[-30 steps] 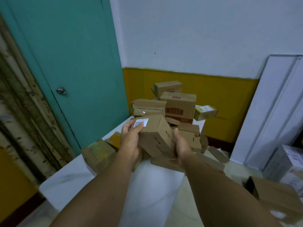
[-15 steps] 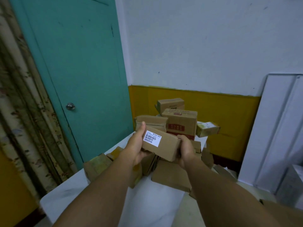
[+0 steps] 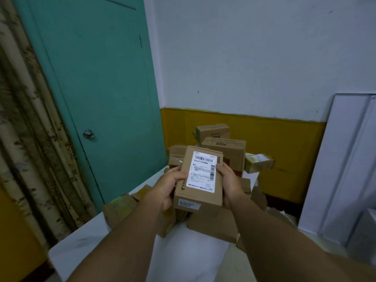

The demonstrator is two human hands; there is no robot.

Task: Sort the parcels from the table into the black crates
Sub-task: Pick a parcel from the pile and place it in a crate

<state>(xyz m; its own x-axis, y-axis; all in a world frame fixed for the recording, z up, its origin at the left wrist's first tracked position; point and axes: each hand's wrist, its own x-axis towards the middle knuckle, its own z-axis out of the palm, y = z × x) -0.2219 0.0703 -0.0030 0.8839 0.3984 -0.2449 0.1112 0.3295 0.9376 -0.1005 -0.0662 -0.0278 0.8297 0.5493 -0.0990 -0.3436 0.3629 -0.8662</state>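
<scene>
I hold a brown cardboard parcel (image 3: pixel 200 178) up in front of me, its white shipping label with barcodes facing the camera. My left hand (image 3: pixel 167 187) grips its left edge and my right hand (image 3: pixel 230 183) grips its right edge, fingers curled round the sides. Behind and below it a heap of several more brown parcels (image 3: pixel 223 151) lies on the white table (image 3: pixel 183 255). No black crate is in view.
A teal door (image 3: pixel 97 98) with a round knob stands left of the table, with a patterned curtain (image 3: pixel 26 149) further left. White panels (image 3: pixel 345 169) lean on the wall at right. A flat brown box (image 3: pixel 213 225) lies at the heap's near edge.
I have lifted the parcel off the heap and turned it upright, so the label now faces me in full. The camera has tilted up.
</scene>
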